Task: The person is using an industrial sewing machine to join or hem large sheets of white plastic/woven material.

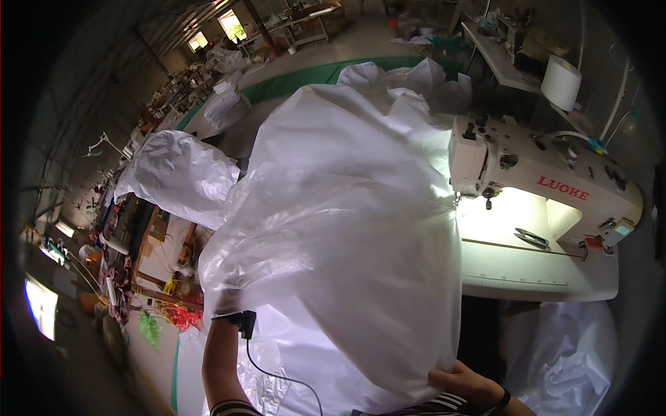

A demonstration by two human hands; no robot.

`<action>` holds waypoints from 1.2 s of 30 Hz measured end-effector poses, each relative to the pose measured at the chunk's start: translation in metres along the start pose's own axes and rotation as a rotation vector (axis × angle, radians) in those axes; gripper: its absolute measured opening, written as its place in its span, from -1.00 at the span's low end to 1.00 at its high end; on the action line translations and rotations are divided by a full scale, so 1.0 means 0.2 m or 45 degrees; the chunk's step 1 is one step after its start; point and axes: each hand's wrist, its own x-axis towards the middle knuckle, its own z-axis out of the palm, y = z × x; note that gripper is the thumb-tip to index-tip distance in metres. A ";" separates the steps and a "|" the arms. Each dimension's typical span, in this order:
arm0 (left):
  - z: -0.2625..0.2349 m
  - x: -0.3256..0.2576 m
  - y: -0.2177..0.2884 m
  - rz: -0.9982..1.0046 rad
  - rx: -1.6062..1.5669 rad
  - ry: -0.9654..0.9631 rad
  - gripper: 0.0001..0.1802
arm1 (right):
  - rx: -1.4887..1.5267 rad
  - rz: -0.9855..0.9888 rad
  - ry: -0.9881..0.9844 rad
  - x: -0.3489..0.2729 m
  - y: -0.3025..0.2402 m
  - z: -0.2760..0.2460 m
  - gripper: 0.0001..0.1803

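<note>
A big sheet of thin white plastic-like material spreads over the middle, its right edge running up to the needle area of a white sewing machine. Near the lower right, my right hand pinches the near edge of that sheet, thumb on top. My left hand is at the sheet's left side, partly covered by it and blurred, so its fingers do not show. A black device with a cable is strapped at my left wrist. Thread snips lie on the machine bed.
A white thread cone stands behind the machine. More white sheeting hangs below the bed at right, and a crumpled white piece lies at left. Red strands and green strands hang beside a cluttered wooden shelf.
</note>
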 end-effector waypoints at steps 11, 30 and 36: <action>0.23 -0.58 0.79 -0.773 -3.891 -0.949 -0.33 | -0.372 -0.287 0.275 0.04 0.13 -0.15 -0.62; -0.24 -0.90 1.29 0.172 -0.751 -1.630 -0.58 | -0.634 -0.468 0.527 0.07 0.06 -0.18 -0.67; 0.07 -0.72 1.74 0.787 -0.413 -0.090 -0.69 | -0.321 -0.544 0.407 0.09 0.11 -0.16 -0.67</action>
